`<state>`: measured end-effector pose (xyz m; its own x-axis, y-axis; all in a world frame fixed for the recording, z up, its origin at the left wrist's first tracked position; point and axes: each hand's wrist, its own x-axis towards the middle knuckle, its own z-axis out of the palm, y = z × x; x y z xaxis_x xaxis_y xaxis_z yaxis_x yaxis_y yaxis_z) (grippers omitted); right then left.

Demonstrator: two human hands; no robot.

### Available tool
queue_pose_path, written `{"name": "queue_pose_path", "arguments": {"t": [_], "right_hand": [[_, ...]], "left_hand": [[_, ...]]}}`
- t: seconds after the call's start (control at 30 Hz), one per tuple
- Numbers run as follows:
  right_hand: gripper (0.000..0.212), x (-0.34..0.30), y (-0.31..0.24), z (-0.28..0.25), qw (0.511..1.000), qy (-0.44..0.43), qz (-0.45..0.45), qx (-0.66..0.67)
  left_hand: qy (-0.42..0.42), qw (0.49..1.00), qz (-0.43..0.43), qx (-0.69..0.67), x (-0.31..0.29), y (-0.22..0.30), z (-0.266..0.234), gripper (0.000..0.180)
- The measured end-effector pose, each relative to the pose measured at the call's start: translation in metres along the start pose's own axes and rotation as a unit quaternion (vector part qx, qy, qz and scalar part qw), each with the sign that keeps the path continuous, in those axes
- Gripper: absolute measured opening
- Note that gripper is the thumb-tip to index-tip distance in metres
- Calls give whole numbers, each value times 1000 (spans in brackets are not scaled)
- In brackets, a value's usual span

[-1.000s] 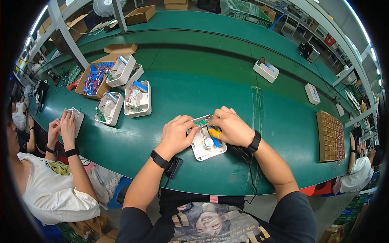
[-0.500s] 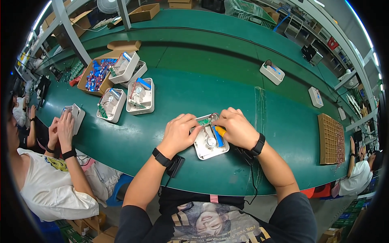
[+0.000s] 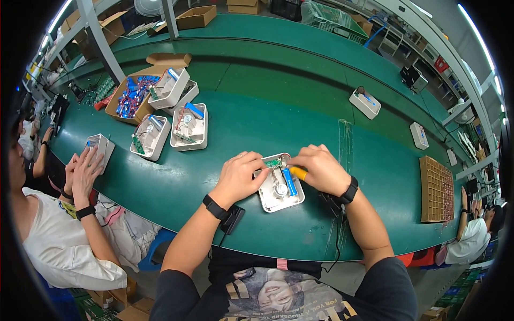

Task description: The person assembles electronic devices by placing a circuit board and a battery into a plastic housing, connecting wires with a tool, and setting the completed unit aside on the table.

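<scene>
A white open plastic housing (image 3: 272, 207) lies on the green table in front of me. Inside are a green circuit board (image 3: 274, 163) at its far end, a blue cylindrical battery (image 3: 289, 182) along the right and a round metallic part (image 3: 281, 189). My left hand (image 3: 241, 174) is closed on the housing's left edge, thumb reaching in by the board. My right hand (image 3: 322, 170) has its fingers pinched at the far right corner, near the wires; what they hold is hidden. Something yellow (image 3: 298, 173) juts from under this hand, either a handle or a thumb cover.
Left stand several similar white housings (image 3: 189, 141) and a cardboard box (image 3: 111, 111) of blue batteries. A co-worker's hands (image 3: 84, 170) work on another housing (image 3: 106, 151). More housings (image 3: 365, 102) lie far right, near a divided cardboard tray (image 3: 431, 190). Black devices sit beside my wrists.
The right hand has drawn back slightly to the right, uncovering more of the battery and the yellow piece. My left hand keeps its place on the housing. The co-worker's hands have shifted.
</scene>
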<state>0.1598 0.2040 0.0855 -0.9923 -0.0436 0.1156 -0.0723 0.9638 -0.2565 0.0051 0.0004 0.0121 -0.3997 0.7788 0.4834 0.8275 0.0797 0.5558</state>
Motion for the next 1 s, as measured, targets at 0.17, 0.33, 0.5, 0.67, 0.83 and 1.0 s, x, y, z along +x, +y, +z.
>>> {"name": "queue_pose_path", "arguments": {"t": [0.17,0.33,0.5,0.67,0.83,1.0], "right_hand": [[11,-8,-15,-15,998,-42,-33,24],[10,-29,-41,1,987,-111,-102,-64],[14,-25,-46,3,984,-115,-80,-110],[13,-11,-12,8,989,-37,-21,-140],[24,0,38,17,962,101,163,-194],[36,4,35,23,979,52,164,-109]], "left_hand": [[62,998,-15,-31,2,5,-1,12],[232,962,-68,124,7,-4,-14,14],[229,916,-139,298,6,-23,-25,22],[147,936,-131,291,-2,-37,-24,26],[128,960,-107,225,0,-37,-25,32],[103,974,-40,196,-1,-21,-17,32]]}}
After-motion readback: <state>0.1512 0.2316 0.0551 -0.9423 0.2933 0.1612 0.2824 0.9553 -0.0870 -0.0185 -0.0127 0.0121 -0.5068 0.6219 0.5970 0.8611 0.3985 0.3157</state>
